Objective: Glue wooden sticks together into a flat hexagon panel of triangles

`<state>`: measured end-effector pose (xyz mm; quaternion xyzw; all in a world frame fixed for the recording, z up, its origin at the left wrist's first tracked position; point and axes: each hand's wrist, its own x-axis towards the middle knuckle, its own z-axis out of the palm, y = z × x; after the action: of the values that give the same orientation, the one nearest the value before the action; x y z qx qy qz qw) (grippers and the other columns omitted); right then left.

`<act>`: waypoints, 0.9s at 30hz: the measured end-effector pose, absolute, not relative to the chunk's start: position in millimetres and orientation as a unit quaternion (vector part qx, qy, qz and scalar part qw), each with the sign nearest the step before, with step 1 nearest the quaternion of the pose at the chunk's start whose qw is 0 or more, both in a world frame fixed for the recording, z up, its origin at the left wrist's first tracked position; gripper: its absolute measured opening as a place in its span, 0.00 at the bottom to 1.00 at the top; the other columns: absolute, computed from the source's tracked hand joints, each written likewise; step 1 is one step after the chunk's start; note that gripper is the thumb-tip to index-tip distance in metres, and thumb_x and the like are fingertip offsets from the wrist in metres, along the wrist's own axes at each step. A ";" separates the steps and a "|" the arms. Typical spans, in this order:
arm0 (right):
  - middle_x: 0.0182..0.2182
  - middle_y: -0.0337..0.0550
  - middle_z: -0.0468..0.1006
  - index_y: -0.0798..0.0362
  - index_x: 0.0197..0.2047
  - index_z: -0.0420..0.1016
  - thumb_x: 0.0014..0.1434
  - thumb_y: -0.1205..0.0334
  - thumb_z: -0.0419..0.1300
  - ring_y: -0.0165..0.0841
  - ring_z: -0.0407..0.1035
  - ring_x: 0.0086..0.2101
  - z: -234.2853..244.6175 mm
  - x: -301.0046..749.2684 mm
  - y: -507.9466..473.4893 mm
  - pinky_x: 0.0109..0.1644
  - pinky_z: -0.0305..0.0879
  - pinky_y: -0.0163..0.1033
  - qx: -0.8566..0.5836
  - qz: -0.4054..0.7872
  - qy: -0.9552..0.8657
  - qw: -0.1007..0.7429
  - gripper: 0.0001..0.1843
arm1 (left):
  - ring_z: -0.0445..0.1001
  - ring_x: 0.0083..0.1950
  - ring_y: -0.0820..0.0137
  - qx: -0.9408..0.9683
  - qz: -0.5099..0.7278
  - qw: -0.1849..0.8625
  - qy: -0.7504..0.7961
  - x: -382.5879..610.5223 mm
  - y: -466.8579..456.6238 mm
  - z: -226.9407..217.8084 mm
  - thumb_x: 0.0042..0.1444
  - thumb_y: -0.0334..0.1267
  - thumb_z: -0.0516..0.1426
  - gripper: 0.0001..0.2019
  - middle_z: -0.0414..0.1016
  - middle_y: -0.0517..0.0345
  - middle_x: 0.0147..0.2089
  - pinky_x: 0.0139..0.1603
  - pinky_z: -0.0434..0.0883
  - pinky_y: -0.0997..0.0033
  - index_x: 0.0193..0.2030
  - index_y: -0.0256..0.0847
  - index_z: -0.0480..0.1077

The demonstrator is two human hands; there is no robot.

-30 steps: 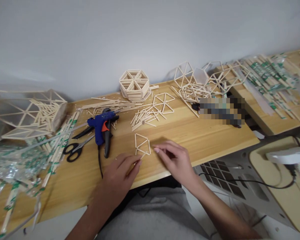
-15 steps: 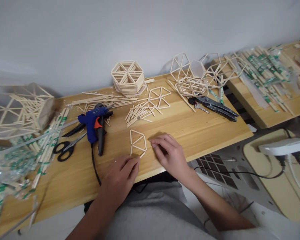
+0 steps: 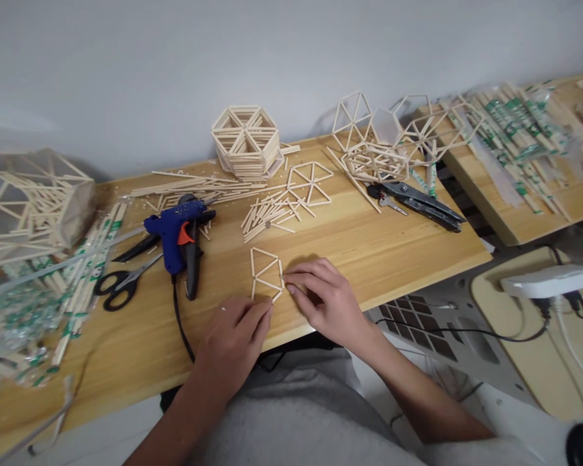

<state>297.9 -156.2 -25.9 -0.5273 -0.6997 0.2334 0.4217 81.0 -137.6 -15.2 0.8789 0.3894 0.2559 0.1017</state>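
Observation:
A small frame of glued wooden sticks [image 3: 266, 275], two joined triangles, lies flat on the wooden table [image 3: 369, 246] near its front edge. My right hand [image 3: 323, 298] rests to the right of it, fingers curled, fingertips touching the frame's right edge. My left hand [image 3: 236, 340] lies just below the frame, fingers held together and pointing at its lower corner, touching or nearly touching a stick there. A blue glue gun [image 3: 177, 233] with an orange trigger lies to the left.
Black scissors [image 3: 121, 281] lie left of the glue gun. Loose sticks [image 3: 267, 217], a stacked hexagon of sticks [image 3: 245, 139], flat stick frames [image 3: 308, 184] and grey cutters [image 3: 420, 204] sit farther back. Wrapped chopsticks [image 3: 53, 298] pile at left. A second table [image 3: 519, 220] stands right.
My right hand has slid left until its fingertips meet the frame's right edge. My left hand has stayed below the frame. The view has shifted slightly.

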 end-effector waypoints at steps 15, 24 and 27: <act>0.48 0.45 0.82 0.46 0.54 0.81 0.71 0.68 0.62 0.42 0.75 0.49 -24.1 297.8 -156.9 0.55 0.74 0.52 -0.529 0.228 -0.708 0.408 0.13 | 0.78 0.40 0.67 0.876 0.255 0.107 0.395 83.6 -137.6 -17.5 0.68 0.29 0.60 0.05 0.81 0.56 0.38 0.45 0.73 0.67 0.45 0.41 0.78; 0.48 0.46 0.83 0.46 0.53 0.81 0.71 0.68 0.62 0.42 0.75 0.49 -24.6 296.9 -157.1 0.55 0.74 0.53 -0.530 0.230 -0.707 0.408 0.12 | 0.77 0.39 0.67 0.875 0.259 0.104 0.397 85.3 -136.7 -17.5 0.67 0.29 0.60 0.05 0.80 0.56 0.37 0.44 0.72 0.67 0.42 0.40 0.78; 0.48 0.46 0.83 0.47 0.53 0.80 0.70 0.69 0.62 0.42 0.75 0.49 -24.6 297.0 -156.7 0.55 0.74 0.52 -0.529 0.230 -0.707 0.409 0.12 | 0.77 0.38 0.67 0.878 0.255 0.099 0.391 85.4 -135.8 -16.8 0.67 0.28 0.60 0.06 0.80 0.57 0.36 0.43 0.72 0.67 0.42 0.41 0.78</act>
<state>297.0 -156.7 -24.6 -0.5289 -0.7069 0.2300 0.4095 85.4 -135.8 -16.8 0.8785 0.3914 0.2555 0.0991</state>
